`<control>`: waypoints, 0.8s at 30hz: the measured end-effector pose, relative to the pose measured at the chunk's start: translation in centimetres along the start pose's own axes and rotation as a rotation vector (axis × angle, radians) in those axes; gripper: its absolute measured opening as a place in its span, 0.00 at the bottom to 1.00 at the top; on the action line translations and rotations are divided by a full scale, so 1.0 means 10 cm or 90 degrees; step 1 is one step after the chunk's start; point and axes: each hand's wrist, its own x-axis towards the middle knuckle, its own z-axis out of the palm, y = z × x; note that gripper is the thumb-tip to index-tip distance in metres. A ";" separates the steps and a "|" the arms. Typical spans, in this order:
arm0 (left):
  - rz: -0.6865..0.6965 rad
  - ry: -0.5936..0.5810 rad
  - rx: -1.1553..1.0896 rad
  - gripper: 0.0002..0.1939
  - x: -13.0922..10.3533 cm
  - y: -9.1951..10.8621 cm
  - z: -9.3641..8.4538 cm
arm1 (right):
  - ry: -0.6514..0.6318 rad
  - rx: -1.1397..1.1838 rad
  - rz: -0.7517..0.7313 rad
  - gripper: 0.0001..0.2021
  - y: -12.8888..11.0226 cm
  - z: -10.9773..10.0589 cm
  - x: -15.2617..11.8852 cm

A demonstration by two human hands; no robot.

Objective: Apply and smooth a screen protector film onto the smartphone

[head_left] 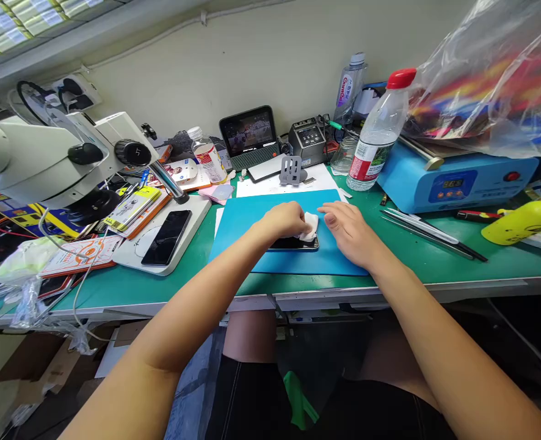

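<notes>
A dark phone point(293, 244) lies flat on the blue mat point(247, 214), partly hidden by my left hand point(287, 221). The fingers of that hand are closed on a white cloth point(311, 227), which rests over the phone's right end. Just right of the cloth, my right hand point(347, 227) hovers or rests at the mat with its fingers stretched out and nothing in them. A second black phone point(167, 238) lies on a white base point(192, 214) to the left.
A microscope point(46, 159) stands at the left. Behind the mat are a small screen point(248, 131) and a grey stand point(290, 170). To the right are a red-capped bottle point(375, 137), tweezers point(426, 235), a blue machine point(453, 177) and a yellow bottle point(524, 221).
</notes>
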 end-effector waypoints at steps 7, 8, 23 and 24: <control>-0.002 -0.013 0.002 0.08 -0.03 -0.04 -0.03 | 0.011 -0.007 0.004 0.36 -0.01 -0.01 0.00; -0.004 -0.016 0.005 0.08 -0.05 -0.08 -0.04 | 0.011 -0.005 0.008 0.36 -0.02 -0.01 0.00; 0.034 -0.013 0.014 0.09 -0.20 0.10 0.09 | 0.007 -0.021 -0.019 0.38 0.02 0.01 0.01; 0.035 -0.010 0.015 0.09 -0.19 0.12 0.11 | 0.008 -0.022 -0.021 0.38 0.02 0.01 0.01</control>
